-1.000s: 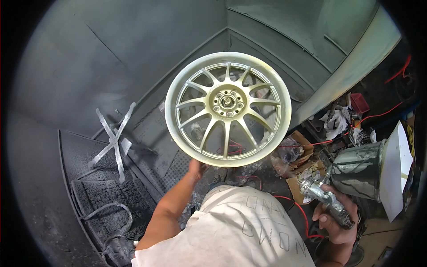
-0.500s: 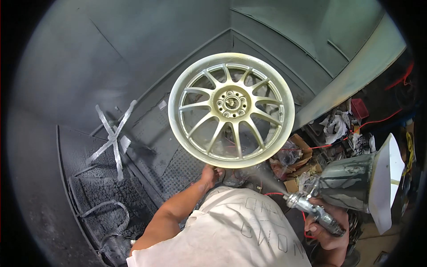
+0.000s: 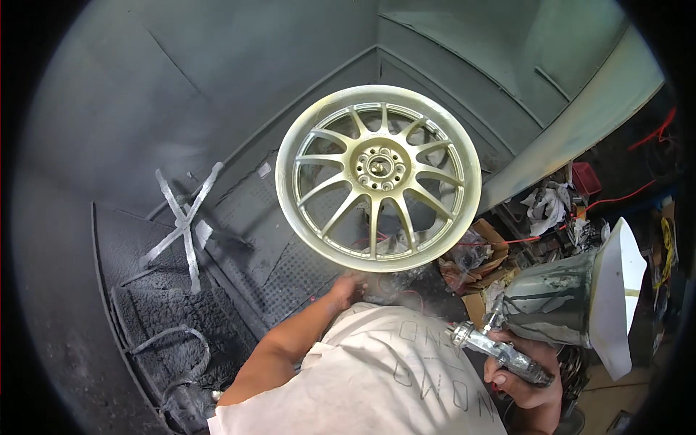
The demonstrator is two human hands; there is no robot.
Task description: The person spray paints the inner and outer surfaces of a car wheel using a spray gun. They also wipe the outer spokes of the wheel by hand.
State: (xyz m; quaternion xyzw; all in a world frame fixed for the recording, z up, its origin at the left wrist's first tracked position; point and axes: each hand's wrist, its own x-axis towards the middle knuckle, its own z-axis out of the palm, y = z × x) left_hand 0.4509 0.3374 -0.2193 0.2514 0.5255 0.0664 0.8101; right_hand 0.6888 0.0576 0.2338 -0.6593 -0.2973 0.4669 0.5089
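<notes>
the right hand (image 3: 523,371) was wrapped tight round the handle of the spray gun (image 3: 500,353), low at the right of the view, with the gun's grey, paint-streaked cup (image 3: 554,299) standing above the fist and a white cone (image 3: 616,290) on its far side. against half a second before, the gun sat about where it had been, nozzle turned toward the left; a second before, it had hung lower and more to the right. the pale shirt (image 3: 377,377) filled the bottom middle. the left hand (image 3: 346,288) reached forward past the shirt to the bottom edge of the wheel (image 3: 378,177); whether its fingers were closed or spread could not be told, as the hand was small and partly hidden under the rim. it lay in much the same place as half a second earlier, while a second earlier it had been further left. the wheel, pale gold with many spokes, hung face-on in the middle of the grey booth and had kept its place. left of it a taped cross (image 3: 185,221) lay on the dark floor grating. at the right, beyond the booth wall, was a heap of cardboard and rags (image 3: 500,246).
</notes>
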